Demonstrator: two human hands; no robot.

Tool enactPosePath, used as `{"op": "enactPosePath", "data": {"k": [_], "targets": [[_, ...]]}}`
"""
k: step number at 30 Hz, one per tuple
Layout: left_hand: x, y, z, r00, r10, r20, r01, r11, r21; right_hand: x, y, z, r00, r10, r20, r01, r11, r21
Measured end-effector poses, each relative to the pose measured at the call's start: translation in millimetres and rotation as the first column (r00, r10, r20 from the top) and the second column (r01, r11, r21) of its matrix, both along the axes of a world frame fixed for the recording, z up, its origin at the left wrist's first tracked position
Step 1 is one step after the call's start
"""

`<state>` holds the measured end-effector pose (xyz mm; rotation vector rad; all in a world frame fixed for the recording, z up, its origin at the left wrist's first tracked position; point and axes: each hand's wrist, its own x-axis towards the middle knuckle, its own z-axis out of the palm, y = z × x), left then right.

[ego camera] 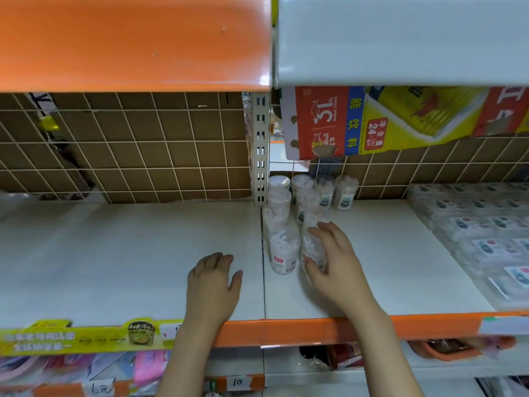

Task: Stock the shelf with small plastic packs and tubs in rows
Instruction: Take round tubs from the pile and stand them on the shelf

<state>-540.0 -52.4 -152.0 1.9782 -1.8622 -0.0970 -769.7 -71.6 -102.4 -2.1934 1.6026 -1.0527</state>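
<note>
Clear plastic tubs [282,255] stand in 2 rows at the white shelf's [400,267] left end as the right hand [332,262] grips the front tub, left hand [211,282] resting flat, fingers relaxed; straightening it into line looks next.

The red-yellow carton [372,121] reads "能饮料", "24" and "Bull". A white price tag [237,382] on the lower shelf edge reads "10".

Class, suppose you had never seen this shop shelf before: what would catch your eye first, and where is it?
First the two hands over the white shelf: the right hand curls round a clear tub at the front of the tub rows, the left hand rests beside them. Then the red and yellow drinks carton above.
</note>
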Motion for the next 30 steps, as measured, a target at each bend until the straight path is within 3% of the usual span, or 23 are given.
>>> {"op": "enactPosePath", "data": {"k": [7,13,16,23,30], "targets": [[29,-2,19,0.996,-0.059,-0.073,0.054,0.996,-0.067,37,-3,23,0.999,-0.033,-0.015,0.032,0.995,-0.098],[106,5,32,0.990,-0.021,-0.138,0.011,0.997,-0.071,116,4,14,0.998,-0.018,0.065,0.030,0.982,-0.187],[161,12,30,0.996,0.011,-0.093,-0.017,0.997,-0.070,165,5,0,0.997,-0.016,0.079,0.027,0.990,-0.137],[285,18,24,0.998,0.050,-0.027,-0.051,0.998,-0.038,265,9,-30,0.999,0.011,-0.047,-0.009,0.999,0.045],[338,24,20,1.000,0.023,-0.009,-0.024,0.999,-0.037,329,22,-28,0.997,0.018,-0.069,-0.013,0.997,0.078]]}}
